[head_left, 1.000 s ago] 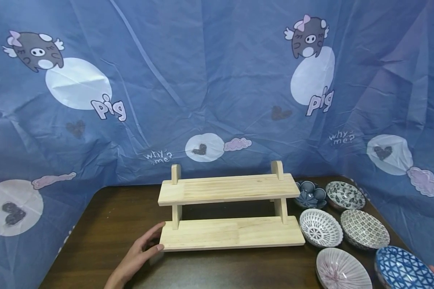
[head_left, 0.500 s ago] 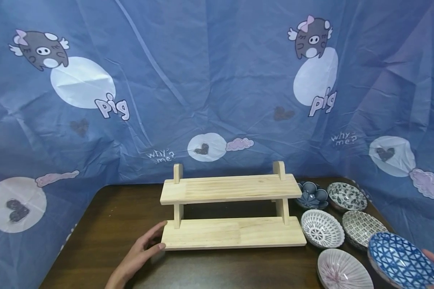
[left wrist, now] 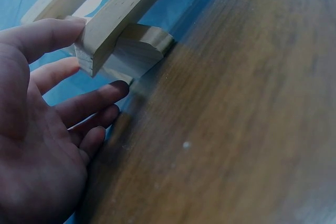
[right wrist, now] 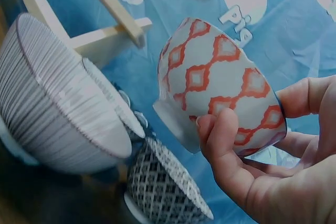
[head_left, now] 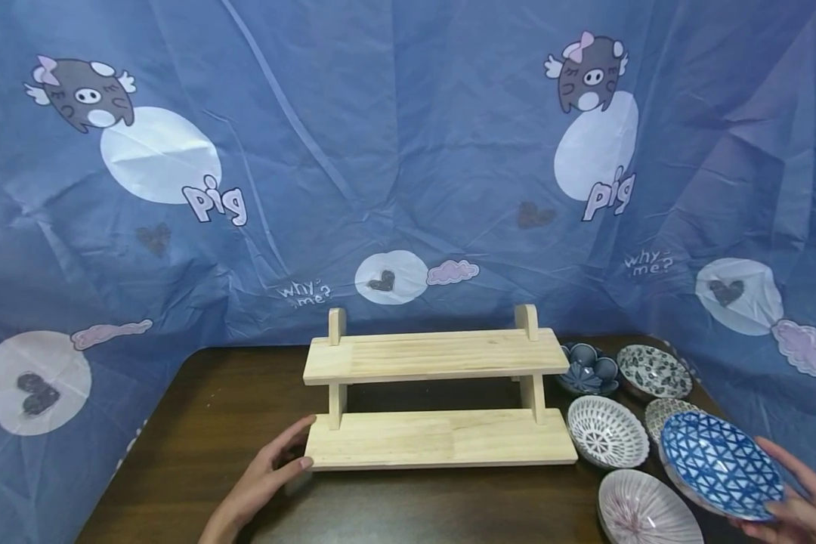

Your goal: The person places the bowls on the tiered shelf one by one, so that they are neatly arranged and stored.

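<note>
I have my right hand [head_left: 812,505] gripping the round ceramic bowl, blue-and-white inside, red-diamond outside [head_left: 721,465], thumb and fingers about its wall; it is tilted, raised beside the pale purple-streaked ceramic bowl [head_left: 646,510]. My left hand's [head_left: 261,483] fingers, spread wide, touch the two-tier pale wooden stand's [head_left: 442,440] left end.

Blue pig-print cloth [head_left: 449,136] around a dark wooden table [head_left: 177,446] suggests a makeshift curtained booth.

Shelf [head_left: 442,438] and bowls [head_left: 608,433] on table [head_left: 421,505]
</note>
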A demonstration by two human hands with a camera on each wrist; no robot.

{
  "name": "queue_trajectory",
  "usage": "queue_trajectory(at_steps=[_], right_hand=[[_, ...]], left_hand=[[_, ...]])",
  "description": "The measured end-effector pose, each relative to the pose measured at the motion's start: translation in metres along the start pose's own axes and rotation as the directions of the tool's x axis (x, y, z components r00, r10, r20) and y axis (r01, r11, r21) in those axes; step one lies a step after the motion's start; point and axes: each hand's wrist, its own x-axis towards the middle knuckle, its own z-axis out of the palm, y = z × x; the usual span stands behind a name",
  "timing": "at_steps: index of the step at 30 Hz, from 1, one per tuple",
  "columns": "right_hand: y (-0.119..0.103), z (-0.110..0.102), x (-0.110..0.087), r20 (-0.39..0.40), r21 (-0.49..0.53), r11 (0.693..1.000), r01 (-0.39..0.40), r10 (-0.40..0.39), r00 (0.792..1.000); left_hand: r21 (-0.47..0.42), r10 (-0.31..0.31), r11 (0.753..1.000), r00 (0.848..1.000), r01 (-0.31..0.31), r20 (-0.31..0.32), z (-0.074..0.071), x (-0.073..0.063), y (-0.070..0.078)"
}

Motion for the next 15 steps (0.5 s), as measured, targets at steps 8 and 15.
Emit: queue_trajectory(at_steps=[8, 15], right_hand=[[-0.004, 0.025, 0.008, 0.063, 0.142, 0.967, 0.212, -0.223, 0.973], [-0.018, 0.047, 0.012, 0.141, 0.217, 0.917, 0.334, -0.368, 0.919]], left_hand=[[-0.002, 0.018, 1.000, 1.000, -0.018, 0.002, -0.001, -0.001, -0.001], [0.001, -0.011, 1.000, 1.000, 0.011, 0.002, -0.001, 0.001, -0.001]])
